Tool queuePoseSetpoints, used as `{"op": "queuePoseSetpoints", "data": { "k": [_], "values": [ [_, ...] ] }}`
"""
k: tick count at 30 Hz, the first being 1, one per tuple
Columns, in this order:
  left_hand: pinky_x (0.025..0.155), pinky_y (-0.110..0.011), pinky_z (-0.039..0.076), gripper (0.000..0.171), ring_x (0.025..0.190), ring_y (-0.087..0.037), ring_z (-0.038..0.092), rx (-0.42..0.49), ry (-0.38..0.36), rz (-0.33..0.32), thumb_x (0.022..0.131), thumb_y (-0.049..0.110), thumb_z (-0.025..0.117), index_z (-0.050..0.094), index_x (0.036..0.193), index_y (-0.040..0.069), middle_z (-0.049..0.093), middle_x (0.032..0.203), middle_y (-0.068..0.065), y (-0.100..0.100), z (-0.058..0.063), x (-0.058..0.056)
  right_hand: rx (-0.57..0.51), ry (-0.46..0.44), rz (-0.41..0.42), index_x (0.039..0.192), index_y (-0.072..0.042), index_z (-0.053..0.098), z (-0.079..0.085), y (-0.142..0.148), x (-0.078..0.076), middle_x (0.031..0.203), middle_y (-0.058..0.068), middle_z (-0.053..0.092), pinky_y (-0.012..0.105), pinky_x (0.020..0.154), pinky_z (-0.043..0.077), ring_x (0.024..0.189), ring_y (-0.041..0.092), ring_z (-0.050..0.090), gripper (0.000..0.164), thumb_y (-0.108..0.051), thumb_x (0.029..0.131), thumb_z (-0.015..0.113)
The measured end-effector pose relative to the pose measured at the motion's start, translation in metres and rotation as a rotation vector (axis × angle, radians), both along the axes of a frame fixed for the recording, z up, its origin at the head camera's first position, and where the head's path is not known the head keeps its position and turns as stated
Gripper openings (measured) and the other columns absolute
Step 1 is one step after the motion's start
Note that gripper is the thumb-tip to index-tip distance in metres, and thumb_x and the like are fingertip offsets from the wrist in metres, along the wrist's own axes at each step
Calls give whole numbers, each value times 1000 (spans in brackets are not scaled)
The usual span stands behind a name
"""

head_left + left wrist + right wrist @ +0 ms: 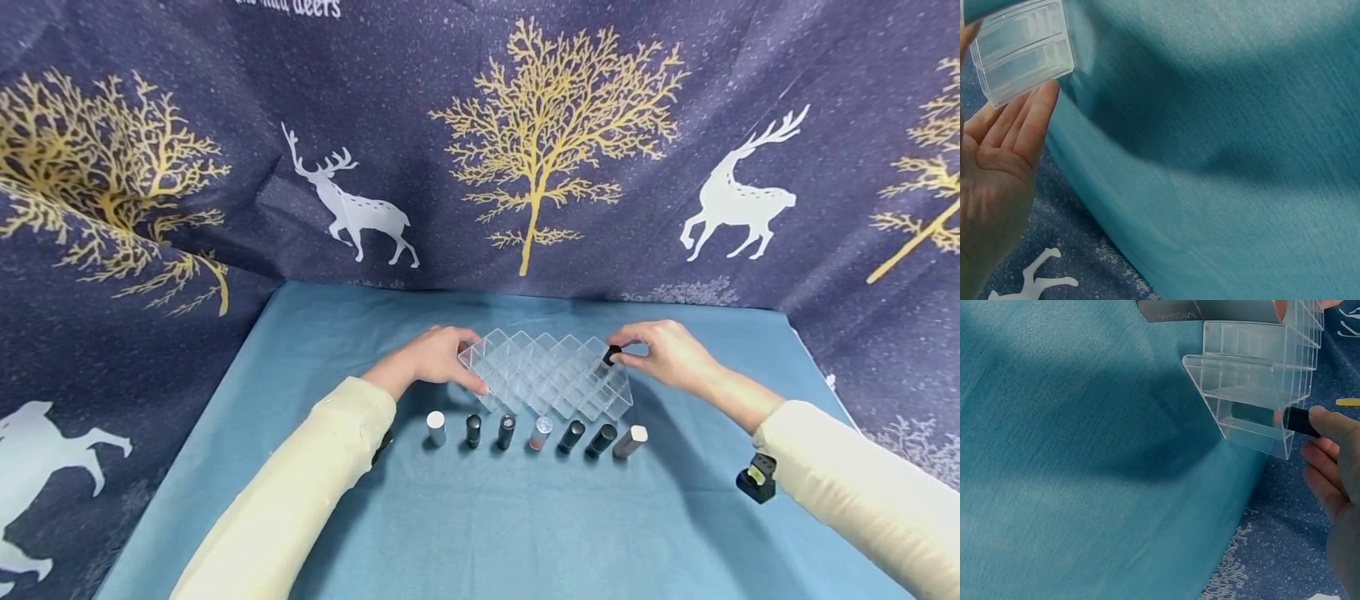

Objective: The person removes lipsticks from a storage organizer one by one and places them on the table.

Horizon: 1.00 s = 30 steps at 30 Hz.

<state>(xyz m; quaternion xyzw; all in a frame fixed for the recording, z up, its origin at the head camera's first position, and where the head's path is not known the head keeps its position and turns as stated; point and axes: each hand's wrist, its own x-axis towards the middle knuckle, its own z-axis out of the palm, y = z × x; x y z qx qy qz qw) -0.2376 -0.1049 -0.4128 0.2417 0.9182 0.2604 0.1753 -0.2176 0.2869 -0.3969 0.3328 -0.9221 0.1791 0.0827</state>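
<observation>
A clear diamond-grid lipstick organizer (536,372) stands on the blue cloth. My left hand (437,354) grips its left end, thumb at the front and fingers behind; in the left wrist view, the fingers (1036,122) lie along the organizer's wall (1022,56). At the far right end, my right hand (663,350) pinches a black-topped lipstick (612,355) between thumb and fingertips. Through the clear plastic in the right wrist view, the lower part of that lipstick (1301,421) shows inside a compartment, its black top sticking out.
In front of the organizer several lipsticks stand in a row, from a white one (437,427) at left, past a silver-and-pink one (540,433), to a grey one with a pale top (630,442). Behind the table hangs a dark blue cloth (465,250) with trees and deer.
</observation>
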Motion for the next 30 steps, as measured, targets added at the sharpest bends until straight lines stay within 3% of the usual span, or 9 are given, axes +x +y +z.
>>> {"op": "queuePoseSetpoints", "data": {
  "k": [8, 21, 30],
  "values": [
    [101, -42, 54, 86, 113, -22, 67, -8, 19, 4, 76, 49, 94, 63, 145, 7, 74, 121, -6, 1, -2, 0, 0, 8, 14, 111, -5, 81, 17, 0, 5, 104, 9, 82, 50, 81, 63, 94, 30, 79, 25, -4, 87, 88],
    [105, -44, 52, 88, 118, -25, 66, -16, 22, 5, 76, 52, 94, 63, 146, 9, 73, 125, -8, 0, -3, 1, -40, 123, 80, 109, -6, 82, 40, 5, 13, 102, 5, 82, 44, 74, 64, 91, 24, 79, 32, 5, 80, 90],
    [103, -44, 53, 88, 114, -23, 67, -9, 24, 6, 75, 52, 95, 64, 146, 10, 74, 122, -7, 0, -4, 0, -61, 213, 101, 108, -9, 83, 56, 10, 27, 102, 1, 82, 34, 76, 60, 91, 21, 79, 37, 6, 75, 92]
  ]
}}
